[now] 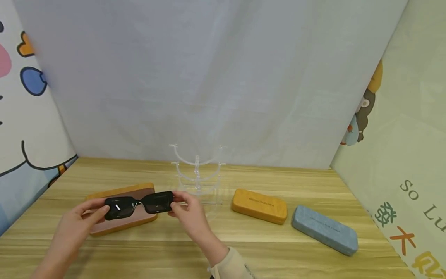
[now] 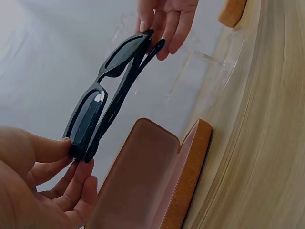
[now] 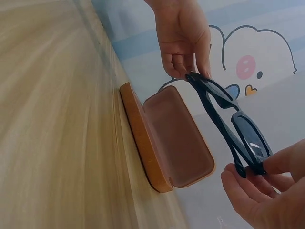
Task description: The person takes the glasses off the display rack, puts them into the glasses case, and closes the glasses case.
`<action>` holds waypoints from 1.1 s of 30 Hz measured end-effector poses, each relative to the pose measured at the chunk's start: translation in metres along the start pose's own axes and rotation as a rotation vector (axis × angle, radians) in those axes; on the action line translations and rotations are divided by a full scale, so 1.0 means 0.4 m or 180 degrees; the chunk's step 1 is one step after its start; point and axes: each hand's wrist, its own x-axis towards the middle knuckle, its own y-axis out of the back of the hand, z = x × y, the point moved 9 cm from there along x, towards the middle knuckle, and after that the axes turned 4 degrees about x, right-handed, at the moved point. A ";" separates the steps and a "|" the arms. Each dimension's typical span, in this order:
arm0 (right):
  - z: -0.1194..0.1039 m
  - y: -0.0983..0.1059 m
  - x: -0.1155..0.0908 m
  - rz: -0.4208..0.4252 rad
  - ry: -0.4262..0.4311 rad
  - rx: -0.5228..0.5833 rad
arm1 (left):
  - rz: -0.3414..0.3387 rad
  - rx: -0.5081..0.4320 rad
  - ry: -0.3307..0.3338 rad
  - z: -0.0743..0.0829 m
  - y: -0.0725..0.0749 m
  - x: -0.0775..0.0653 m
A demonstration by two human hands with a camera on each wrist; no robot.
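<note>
Black sunglasses (image 1: 155, 202) are held up between the two hands, their temples folded behind the lenses, as both wrist views show. My left hand (image 1: 74, 226) pinches one end of the frame between thumb and fingers. The other end is pinched by my right hand (image 1: 191, 215). Behind and below the sunglasses, an orange glasses case (image 1: 122, 230) lies open on the table, its pinkish lining (image 2: 138, 176) bare in the left wrist view. In the right wrist view the same open case (image 3: 178, 138) stands apart from the fingers.
A clear glasses stand (image 1: 197, 174) rises just beyond the right hand. To its right lie a closed orange case (image 1: 259, 205) and a closed blue case (image 1: 324, 229). A pale curtain (image 1: 209, 77) hangs behind the wooden table (image 1: 278, 255).
</note>
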 end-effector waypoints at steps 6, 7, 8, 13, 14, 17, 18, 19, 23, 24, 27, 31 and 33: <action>0.022 -0.014 0.006 0.0184 -0.0067 0.0041 | 0.0020 0.0074 0.0141 -0.020 0.009 0.005; 0.025 -0.016 0.006 0.0206 -0.0072 0.0041 | 0.0036 0.0081 0.0163 -0.024 0.011 0.005; 0.029 -0.019 0.006 0.0216 -0.0075 0.0040 | 0.0056 0.0093 0.0180 -0.027 0.013 0.004; 0.045 -0.036 0.007 0.0236 -0.0115 0.0034 | 0.0168 0.0139 0.0256 -0.043 0.024 0.005; 0.049 -0.039 0.008 0.0241 -0.0116 0.0033 | 0.0189 0.0144 0.0273 -0.050 0.026 0.008; 0.054 -0.047 0.012 0.0268 -0.0097 0.0019 | 0.0213 0.0100 0.0343 -0.085 0.031 0.031; 0.055 -0.049 0.014 0.0277 -0.0085 0.0026 | 0.0229 0.0085 0.0376 -0.105 0.032 0.043; 0.057 -0.051 0.016 0.0285 -0.0077 0.0029 | 0.0246 0.0080 0.0390 -0.126 0.034 0.056; 0.067 -0.062 0.021 0.0248 -0.0100 0.0031 | 0.0327 0.0158 0.0378 -0.216 0.033 0.113; 0.070 -0.065 0.022 0.0231 -0.0116 -0.0002 | 0.0319 0.0192 0.0366 -0.233 0.032 0.123; 0.083 -0.069 0.026 0.0214 -0.0219 -0.0098 | 0.0266 0.0310 0.0358 -0.249 0.026 0.133; 0.098 -0.067 0.033 0.0261 -0.0343 -0.0251 | 0.0105 0.0329 0.0425 -0.194 0.024 0.100; 0.105 -0.066 0.037 0.0265 -0.0386 -0.0357 | 0.0071 0.0342 0.0440 -0.155 0.025 0.073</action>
